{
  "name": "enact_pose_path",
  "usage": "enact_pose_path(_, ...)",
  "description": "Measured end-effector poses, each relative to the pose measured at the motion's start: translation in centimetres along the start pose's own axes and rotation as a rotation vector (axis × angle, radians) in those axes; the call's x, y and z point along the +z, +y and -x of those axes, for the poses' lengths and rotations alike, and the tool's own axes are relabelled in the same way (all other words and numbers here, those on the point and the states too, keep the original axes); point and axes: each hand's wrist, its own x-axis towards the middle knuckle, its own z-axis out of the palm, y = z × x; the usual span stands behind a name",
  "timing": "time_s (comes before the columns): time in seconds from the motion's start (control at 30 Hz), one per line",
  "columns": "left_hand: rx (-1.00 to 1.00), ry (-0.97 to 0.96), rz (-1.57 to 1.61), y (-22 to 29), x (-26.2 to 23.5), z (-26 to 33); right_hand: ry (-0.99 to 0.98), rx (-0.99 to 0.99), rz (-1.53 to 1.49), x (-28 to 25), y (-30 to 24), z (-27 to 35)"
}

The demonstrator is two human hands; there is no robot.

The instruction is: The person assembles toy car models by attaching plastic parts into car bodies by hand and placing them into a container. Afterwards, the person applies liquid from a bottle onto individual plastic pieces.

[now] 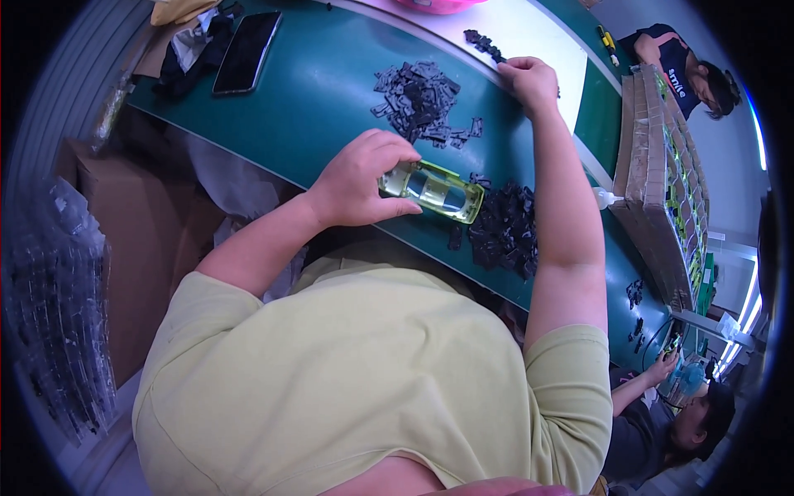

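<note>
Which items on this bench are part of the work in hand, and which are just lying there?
In use:
- left hand holding the yellow-green toy car body
- right hand on the far row of black parts
- black parts piles

Lying about:
- phone
- crumpled cloth
- stacked trays
- cardboard box

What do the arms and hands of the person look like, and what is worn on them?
Both arms are bare from the upper arm down. The left hand and right hand have no gloves; no rings, watch or bracelets show. The pale yellow-green shirt has short sleeves, ending above the elbows.
</note>
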Motion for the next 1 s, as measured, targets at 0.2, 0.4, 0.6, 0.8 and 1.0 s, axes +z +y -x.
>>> enact_pose_path(0.2, 0.065, 0.019, -0.049, -0.6, 0.2, 0.6, -0.197, -0.291, -0.376, -3.8, -3.9, 11.8)
enact_pose_path(0.4, 0.099, 0.068, -0.046, -0.7, 0.9, 0.5, -0.278, -0.747, 0.042, -2.5, -3.9, 23.0)
enact_pose_path(0.6, 0.141, 0.062, -0.090, -0.4, 1.2, 1.0, -0.296, -0.710, 0.126, -1.3, -3.8, 23.7)
enact_pose_path(0.8, 0.144, 0.060, -0.103, -0.3, 1.2, 1.1, -0.364, -0.734, 0.183, -1.3, -4.1, 23.4)
enact_pose_path(1.0, 0.144, 0.060, -0.093, -0.5, 1.1, 1.0, -0.407, -0.656, 0.099, -1.4, -4.3, 23.1)
